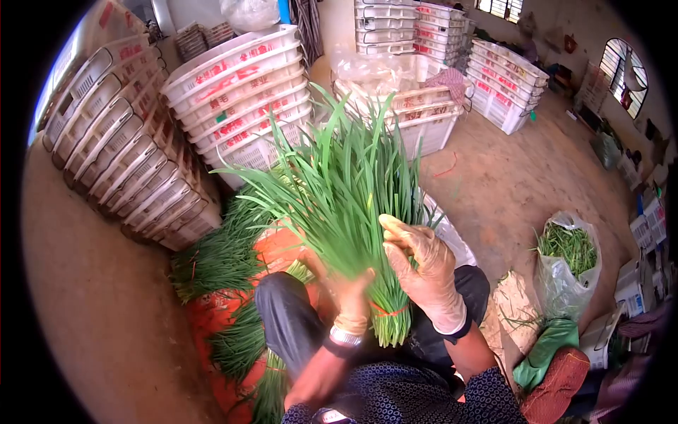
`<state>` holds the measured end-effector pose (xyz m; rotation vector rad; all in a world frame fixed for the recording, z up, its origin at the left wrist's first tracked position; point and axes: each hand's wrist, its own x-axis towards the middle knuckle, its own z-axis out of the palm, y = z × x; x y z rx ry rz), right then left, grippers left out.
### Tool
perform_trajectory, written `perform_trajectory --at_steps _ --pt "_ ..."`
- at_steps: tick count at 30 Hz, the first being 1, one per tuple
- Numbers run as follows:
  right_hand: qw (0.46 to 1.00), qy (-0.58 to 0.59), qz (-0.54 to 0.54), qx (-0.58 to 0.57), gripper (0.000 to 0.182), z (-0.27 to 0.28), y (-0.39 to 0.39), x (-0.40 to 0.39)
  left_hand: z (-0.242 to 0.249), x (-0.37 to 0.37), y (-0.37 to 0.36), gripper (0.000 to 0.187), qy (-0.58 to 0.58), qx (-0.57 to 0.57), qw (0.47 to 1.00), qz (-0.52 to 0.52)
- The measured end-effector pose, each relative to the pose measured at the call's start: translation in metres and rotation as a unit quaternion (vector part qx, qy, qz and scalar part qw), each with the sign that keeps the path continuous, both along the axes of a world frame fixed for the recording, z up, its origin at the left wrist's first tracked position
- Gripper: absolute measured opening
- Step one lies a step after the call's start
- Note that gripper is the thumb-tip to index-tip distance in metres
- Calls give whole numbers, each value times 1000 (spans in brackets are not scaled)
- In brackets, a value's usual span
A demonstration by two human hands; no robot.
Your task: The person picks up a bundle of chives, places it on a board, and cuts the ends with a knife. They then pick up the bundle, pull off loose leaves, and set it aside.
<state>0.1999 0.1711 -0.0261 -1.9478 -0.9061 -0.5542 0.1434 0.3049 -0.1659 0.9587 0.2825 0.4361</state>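
A large bunch of long green leaves (346, 191) stands upright between my knees, its cut stems down and a red band (390, 309) around them near the base. Gloved, my right hand (422, 265) is at the right side of the bunch, fingers partly curled and apart, with nothing visible in them. My left hand (346, 290), also gloved, is at the left side of the leaves; motion smears its fingers. More bunches (222, 258) lie to the left on a red sheet (205, 328).
Stacked white crates (240, 85) rise behind and at the left (120, 134). A wide crate (424, 127) holding plastic stands farther back. At the right are a clear bag (568, 258) of greens, brown paper (519, 307) and a green cloth (547, 353).
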Motion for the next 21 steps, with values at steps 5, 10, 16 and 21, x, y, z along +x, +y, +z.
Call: perform_trajectory --at_steps 5,10,16,21 --pt "981 -89 -68 -159 62 41 10 30 -1 -5 -2 91 -9 0 1000 -18" --pt "974 -136 -55 -173 46 27 -4 51 -4 -7 3 88 21 -65 996 -58" --pt "969 -142 -50 -194 24 27 -16 57 -6 -6 4 85 24 -100 990 -95" --pt "958 -179 -76 -212 13 25 -21 65 0 -6 -1 90 42 -79 995 -52"
